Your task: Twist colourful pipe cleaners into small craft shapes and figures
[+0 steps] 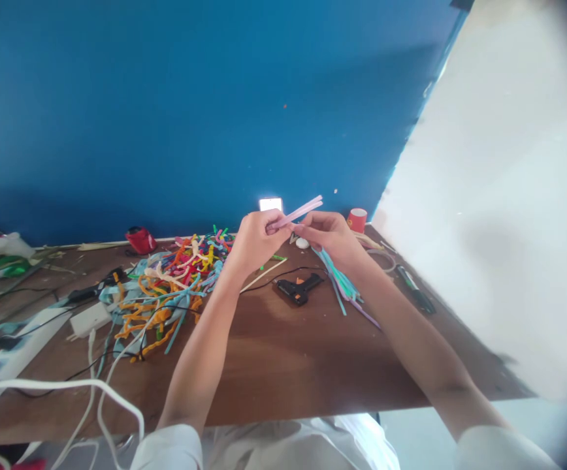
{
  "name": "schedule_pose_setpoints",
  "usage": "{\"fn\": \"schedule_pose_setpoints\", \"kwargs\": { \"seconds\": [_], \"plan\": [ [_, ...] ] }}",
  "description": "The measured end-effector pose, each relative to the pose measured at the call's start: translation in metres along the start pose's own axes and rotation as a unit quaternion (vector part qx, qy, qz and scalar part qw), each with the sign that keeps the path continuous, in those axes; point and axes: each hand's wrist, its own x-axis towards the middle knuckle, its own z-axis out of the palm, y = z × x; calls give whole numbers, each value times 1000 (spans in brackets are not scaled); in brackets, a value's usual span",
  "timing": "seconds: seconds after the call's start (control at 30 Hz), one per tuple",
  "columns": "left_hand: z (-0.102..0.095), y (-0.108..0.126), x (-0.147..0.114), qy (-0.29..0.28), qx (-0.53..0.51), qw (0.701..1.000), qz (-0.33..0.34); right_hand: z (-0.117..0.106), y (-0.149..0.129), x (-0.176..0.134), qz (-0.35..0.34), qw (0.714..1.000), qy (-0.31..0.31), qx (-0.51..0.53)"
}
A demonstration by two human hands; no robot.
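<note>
Pale pink pipe cleaners [306, 207] within the closed fingers of the left hand [259, 234], above the brown table [274, 372]; right hand [330, 238] just beside, hold impossible to tell, partly masking blue-green stems [338, 279]. Nearby: black glue gun [299, 287]; leftward, multicoloured heap [180, 274].

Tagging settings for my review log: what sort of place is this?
Probably a craft workspace: a black pistol-shaped glue gun and a heap of multicoloured fuzzy stems lie on a brown wooden table.
</note>
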Motion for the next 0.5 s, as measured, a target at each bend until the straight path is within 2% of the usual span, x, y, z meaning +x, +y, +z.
{"fn": "schedule_pose_setpoints", "kwargs": {
  "seconds": [0.03, 0.07, 0.1, 0.17, 0.2, 0.23, 0.27, 0.3, 0.4, 0.47, 0.5],
  "plan": [
    [1, 0, 0, 7, -1, 1000, -20, 1, 3, -1, -61, 994, 27, -92],
    [3, -1, 0, 13, 0, 999, -41, 3, 7, -2, -127, 972, 49, -193],
    [4, -2, 0, 18, 1, 998, -59, 4, 12, -2, -192, 934, 62, -295],
    [5, -5, 1, 19, 2, 996, -85, 6, 21, -3, -295, 840, 63, -452],
    [5, -8, 1, 15, 0, 995, -95, 7, 25, -3, -326, 802, 58, -496],
    [4, -10, 2, 11, -5, 995, -104, 7, 30, -3, -344, 780, 55, -521],
    [3, -12, 3, 9, -15, 994, -111, 8, 33, -2, -347, 773, 55, -528],
    [1, -15, 4, 14, -26, 993, -118, 7, 36, 0, -337, 781, 61, -523],
    [-4, -20, 7, 68, -59, 989, -119, 8, 46, 7, -241, 848, 78, -465],
    [-8, -21, 8, 106, -79, 985, -109, 11, 56, 14, -164, 883, 36, -438],
    [-11, -21, 9, 118, -92, 983, -104, 14, 62, 18, -126, 890, 14, -438]
  ]
}}
